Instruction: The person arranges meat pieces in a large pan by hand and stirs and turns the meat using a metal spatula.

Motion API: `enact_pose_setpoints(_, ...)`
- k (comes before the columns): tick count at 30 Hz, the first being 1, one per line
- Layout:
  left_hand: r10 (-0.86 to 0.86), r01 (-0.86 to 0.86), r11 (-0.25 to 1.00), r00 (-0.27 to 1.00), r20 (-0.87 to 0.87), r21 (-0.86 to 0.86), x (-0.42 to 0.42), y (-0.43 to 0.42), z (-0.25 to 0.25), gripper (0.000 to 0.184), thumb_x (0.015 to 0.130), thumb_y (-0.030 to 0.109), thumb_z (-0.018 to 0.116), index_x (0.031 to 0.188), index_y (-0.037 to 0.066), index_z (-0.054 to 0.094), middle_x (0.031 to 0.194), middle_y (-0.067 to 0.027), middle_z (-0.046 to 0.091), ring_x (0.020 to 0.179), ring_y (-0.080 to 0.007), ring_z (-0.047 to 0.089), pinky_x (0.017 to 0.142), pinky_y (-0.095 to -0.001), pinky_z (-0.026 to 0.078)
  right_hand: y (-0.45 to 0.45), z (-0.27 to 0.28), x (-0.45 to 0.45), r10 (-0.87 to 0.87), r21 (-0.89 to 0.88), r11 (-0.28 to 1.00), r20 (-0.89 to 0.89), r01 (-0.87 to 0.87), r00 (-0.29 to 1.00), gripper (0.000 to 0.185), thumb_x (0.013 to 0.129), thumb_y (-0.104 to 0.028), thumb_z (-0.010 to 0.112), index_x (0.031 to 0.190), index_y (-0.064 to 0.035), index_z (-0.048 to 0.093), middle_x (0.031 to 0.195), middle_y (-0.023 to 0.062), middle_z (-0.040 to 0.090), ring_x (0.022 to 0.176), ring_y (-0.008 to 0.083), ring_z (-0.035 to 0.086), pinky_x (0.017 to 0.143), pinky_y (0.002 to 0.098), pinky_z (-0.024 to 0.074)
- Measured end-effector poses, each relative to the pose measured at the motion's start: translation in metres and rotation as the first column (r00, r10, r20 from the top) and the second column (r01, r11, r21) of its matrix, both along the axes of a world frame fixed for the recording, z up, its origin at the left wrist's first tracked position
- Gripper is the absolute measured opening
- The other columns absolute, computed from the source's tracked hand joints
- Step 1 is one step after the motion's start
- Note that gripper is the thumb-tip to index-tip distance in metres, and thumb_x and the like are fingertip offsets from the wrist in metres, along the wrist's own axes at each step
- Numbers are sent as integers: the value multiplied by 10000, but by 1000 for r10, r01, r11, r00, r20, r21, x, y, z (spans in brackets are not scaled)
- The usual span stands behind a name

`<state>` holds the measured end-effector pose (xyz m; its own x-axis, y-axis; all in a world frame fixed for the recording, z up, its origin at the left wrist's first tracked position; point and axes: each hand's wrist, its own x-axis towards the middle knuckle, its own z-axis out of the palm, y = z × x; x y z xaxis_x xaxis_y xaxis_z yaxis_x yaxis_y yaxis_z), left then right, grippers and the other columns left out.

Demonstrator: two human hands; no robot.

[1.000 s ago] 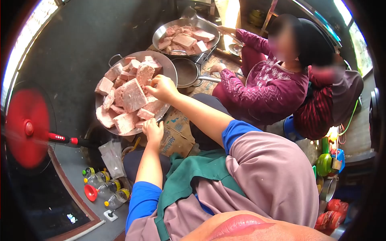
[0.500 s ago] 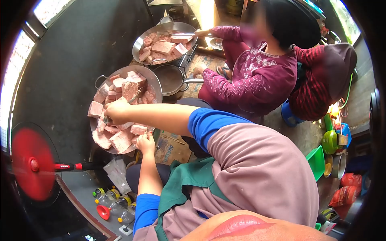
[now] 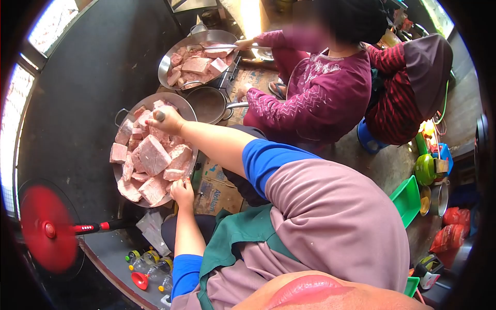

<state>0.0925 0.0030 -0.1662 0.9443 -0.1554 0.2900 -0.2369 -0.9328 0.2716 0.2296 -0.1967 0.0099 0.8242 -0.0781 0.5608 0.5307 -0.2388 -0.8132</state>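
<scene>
A wide metal wok point(image 3: 192, 111) in front of me is heaped with pale pink blocks point(image 3: 153, 155), which look like raw meat or fat. My right hand point(image 3: 166, 123) is above its far side, closed round the handle of a spatula point(image 3: 159, 116). Only the handle's end shows; the blade is hidden. At the near rim my left hand point(image 3: 182, 192) is closed where the wok's side handle sits, covering it. One large block lies tilted on top in the middle.
A co-worker in a maroon top point(image 3: 320, 98) sits at right, holding a tool in a second wok point(image 3: 165, 67). Between the woks is a long-handled pan point(image 3: 206, 106). A red fan point(image 3: 49, 230), plastic bottles point(image 3: 150, 263) and a green basin point(image 3: 405, 201) stand around.
My right hand has moved from the wok's left side to its far side, with the spatula handle tipped up. A large block now shows in the middle. My left hand stays at the rim.
</scene>
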Motion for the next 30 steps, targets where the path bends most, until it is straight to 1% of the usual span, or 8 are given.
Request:
enact_pose_setpoints(2,2,-2,1000,1000,16,23,-2,0,-2,323,849,377,620,840,57,658,872,-117,623,922,-349,564,774,-495,422,-4,-11,20,-124,9,992,180,124,976,282,751,-215,731,592,-38,578,643,146,586,594,328,553,581,382,465)
enact_pose_setpoints(5,29,-29,998,1000,8,50,-2,0,-4,325,853,388,611,878,70,671,890,-125,623,947,-353,557,782,-497,430,-9,-2,20,-65,41,997,184,58,981,235,722,-179,716,597,-37,577,621,139,586,556,301,547,565,370,462)
enact_pose_setpoints(6,42,-42,998,999,0,55,-1,0,-5,327,855,392,607,891,74,675,898,-127,624,956,-354,555,787,-500,433,-12,1,17,35,111,993,54,-41,998,202,711,-158,692,609,-31,572,601,132,580,529,269,535,558,360,457)
enact_pose_setpoints(9,80,-77,996,995,-60,52,1,-2,-7,344,864,406,590,908,78,680,916,-131,627,972,-354,553,807,-516,432,-20,5,3,22,179,983,65,-34,998,194,713,-152,683,618,-29,569,599,130,574,532,243,530,561,353,453)
enact_pose_setpoints(14,151,-139,985,982,-114,104,1,-5,-7,364,869,435,577,914,92,686,928,-136,632,993,-355,547,827,-509,436,-27,15,-11,4,99,995,51,-9,999,113,699,-125,670,657,-38,613,603,125,591,545,248,545,576,352,465)
enact_pose_setpoints(21,204,-185,975,966,-160,124,-1,-9,-1,349,867,449,578,881,117,683,943,-137,631,1002,-358,544,861,-518,415,-60,30,-24,57,145,989,-173,-32,983,190,749,-156,705,667,-10,616,582,36,559,558,110,493,554,306,437)
enact_pose_setpoints(25,192,-178,979,971,-143,103,0,-8,-2,352,865,454,580,866,116,678,931,-135,627,989,-358,547,856,-517,414,-83,47,-35,133,266,962,-244,-66,961,218,746,-149,729,623,-12,612,554,35,562,511,119,504,506,297,419)
enact_pose_setpoints(30,137,-133,990,987,-85,51,0,-5,-5,363,863,449,587,778,99,624,887,-114,612,933,-352,544,797,-507,407,-80,61,-40,62,258,966,-215,-5,975,245,766,-168,735,632,-13,602,551,23,560,516,116,512,499,304,418)
